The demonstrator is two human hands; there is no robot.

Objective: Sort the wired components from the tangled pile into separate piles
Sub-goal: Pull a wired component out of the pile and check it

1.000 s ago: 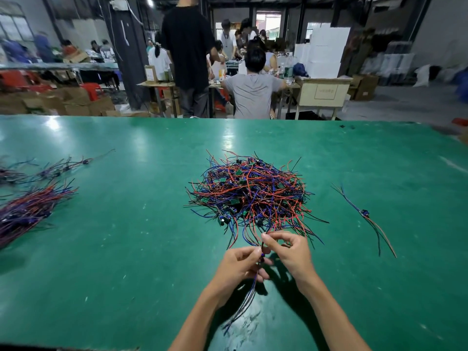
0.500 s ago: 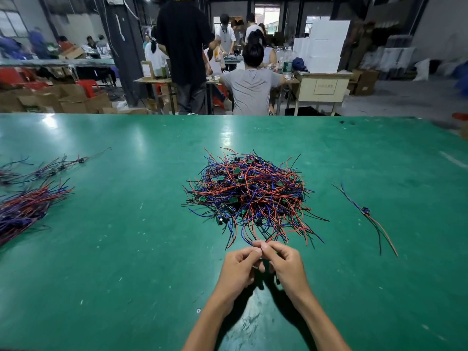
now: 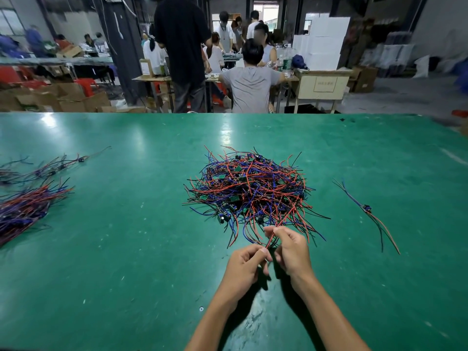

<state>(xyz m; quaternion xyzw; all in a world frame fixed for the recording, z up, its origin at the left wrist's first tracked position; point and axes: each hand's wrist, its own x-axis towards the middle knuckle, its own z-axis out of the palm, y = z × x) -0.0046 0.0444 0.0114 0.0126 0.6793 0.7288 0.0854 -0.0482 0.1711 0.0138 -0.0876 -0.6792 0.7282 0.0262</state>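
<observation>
Both your left hand (image 3: 244,266) and right hand (image 3: 291,252) pinched red wire ends (image 3: 272,238) at the near edge of the tangled red-blue-black wire pile (image 3: 249,188) on the green tabletop (image 3: 126,249), which looked largely unsorted, with sorted wire bundles (image 3: 25,206) far left and one lone wired component (image 3: 367,209) right.

Green table (image 3: 126,274), glossy w/ light glare at far side, small white specks + scuffs across it. Tangled pile (image 3: 249,191) of red/blue/black wires w/ small green boards lies just beyond the hands, near edge touching them. Single wired component (image 3: 367,209) lies apart, to the right of the right hand. Sorted bundle (image 3: 25,211) far left of the left hand; thinner loose bunch (image 3: 50,168) just beyond that bundle.
</observation>
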